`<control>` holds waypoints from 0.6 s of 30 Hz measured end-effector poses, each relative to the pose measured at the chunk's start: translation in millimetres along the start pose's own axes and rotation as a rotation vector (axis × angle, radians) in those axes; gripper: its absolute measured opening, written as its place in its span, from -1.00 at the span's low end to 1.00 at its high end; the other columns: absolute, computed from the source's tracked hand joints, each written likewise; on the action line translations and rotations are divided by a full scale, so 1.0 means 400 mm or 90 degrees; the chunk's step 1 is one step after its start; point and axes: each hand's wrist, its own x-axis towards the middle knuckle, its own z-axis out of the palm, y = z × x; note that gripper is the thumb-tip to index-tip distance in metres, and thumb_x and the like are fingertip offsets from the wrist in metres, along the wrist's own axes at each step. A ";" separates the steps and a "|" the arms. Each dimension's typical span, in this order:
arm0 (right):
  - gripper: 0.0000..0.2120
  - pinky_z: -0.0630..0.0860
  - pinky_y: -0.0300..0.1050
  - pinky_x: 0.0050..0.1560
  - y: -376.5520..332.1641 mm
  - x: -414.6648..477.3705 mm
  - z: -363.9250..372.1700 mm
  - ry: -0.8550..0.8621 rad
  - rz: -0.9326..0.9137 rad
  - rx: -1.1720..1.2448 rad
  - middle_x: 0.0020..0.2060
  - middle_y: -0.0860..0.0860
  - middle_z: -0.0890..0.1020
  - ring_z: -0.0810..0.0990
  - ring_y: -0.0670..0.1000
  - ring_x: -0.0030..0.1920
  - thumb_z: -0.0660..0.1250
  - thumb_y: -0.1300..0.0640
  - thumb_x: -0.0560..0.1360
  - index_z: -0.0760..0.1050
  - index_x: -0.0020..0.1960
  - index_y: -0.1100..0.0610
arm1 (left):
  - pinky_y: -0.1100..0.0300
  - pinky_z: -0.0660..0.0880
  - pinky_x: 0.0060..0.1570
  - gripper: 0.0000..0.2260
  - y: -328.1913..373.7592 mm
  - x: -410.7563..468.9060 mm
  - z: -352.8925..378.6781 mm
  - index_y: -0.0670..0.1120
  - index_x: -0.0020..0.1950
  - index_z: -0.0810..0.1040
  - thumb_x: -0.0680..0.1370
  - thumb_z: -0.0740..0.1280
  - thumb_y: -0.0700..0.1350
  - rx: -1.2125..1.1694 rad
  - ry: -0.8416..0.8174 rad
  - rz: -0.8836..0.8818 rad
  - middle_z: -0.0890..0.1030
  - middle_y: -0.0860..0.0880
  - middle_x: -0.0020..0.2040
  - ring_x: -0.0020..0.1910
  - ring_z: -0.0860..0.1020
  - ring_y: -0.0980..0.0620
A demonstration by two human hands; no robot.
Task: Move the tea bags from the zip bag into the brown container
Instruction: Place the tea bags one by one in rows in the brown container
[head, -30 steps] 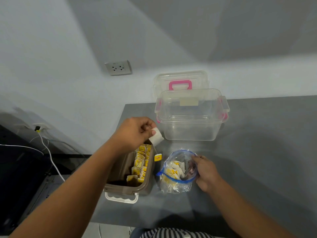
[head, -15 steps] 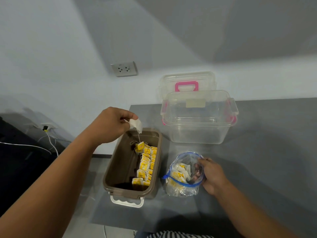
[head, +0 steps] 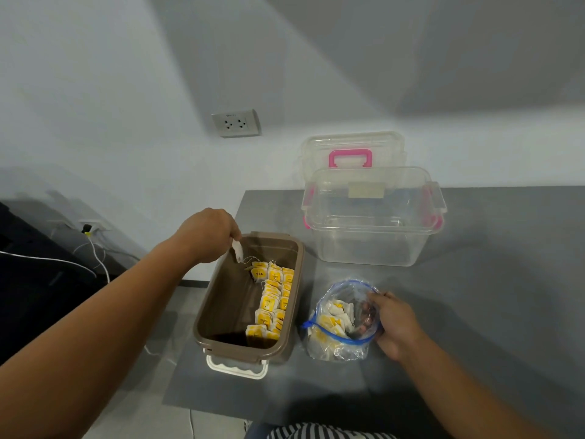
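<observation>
Brown container (head: 221,299) sits open, yellow-tagged tea bags (head: 273,296) rowed along its right wall; just right, the zip bag (head: 340,324) stands open, part full.

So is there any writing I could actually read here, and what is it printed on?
"TEA", roughly: dark letters on one yellow paper tag in the brown plastic container, blurred.
Other yellow tags there and in the clear zip bag: marks too small to read.
Beige label on the clear plastic box: no print I can make out.
White wall socket: tiny marking, unreadable.
</observation>
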 end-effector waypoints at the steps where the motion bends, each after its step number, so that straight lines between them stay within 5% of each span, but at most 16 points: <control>1: -0.90 0.62 0.07 -0.05 -0.001 -0.001 0.000 0.000 0.000 0.000 -0.05 0.21 0.67 0.66 0.18 -0.06 0.23 0.29 0.64 0.52 0.06 0.26 | 0.11 0.53 0.13 -0.71 -0.001 0.001 0.001 0.00 0.15 0.69 0.58 0.26 -0.25 -0.004 0.002 -0.004 0.63 0.00 0.18 0.13 0.57 -0.03; 10: -0.89 0.61 0.06 -0.06 0.004 -0.006 0.002 0.009 0.005 0.002 -0.06 0.21 0.67 0.67 0.18 -0.06 0.22 0.28 0.64 0.52 0.05 0.24 | 0.13 0.56 -0.06 -0.89 -0.010 0.006 -0.024 0.04 0.01 0.73 0.54 0.42 -0.08 -0.016 0.066 -0.049 0.69 0.08 -0.01 -0.05 0.61 0.04; 18: -0.91 0.59 0.03 -0.13 0.011 -0.003 0.005 0.009 0.008 0.010 -0.11 0.19 0.67 0.67 0.15 -0.11 0.23 0.29 0.64 0.52 0.03 0.25 | 0.14 0.55 -0.17 -0.88 0.034 0.045 0.056 0.02 -0.03 0.72 0.48 0.45 -0.01 0.095 -0.063 -0.072 0.67 0.04 -0.09 -0.09 0.62 0.00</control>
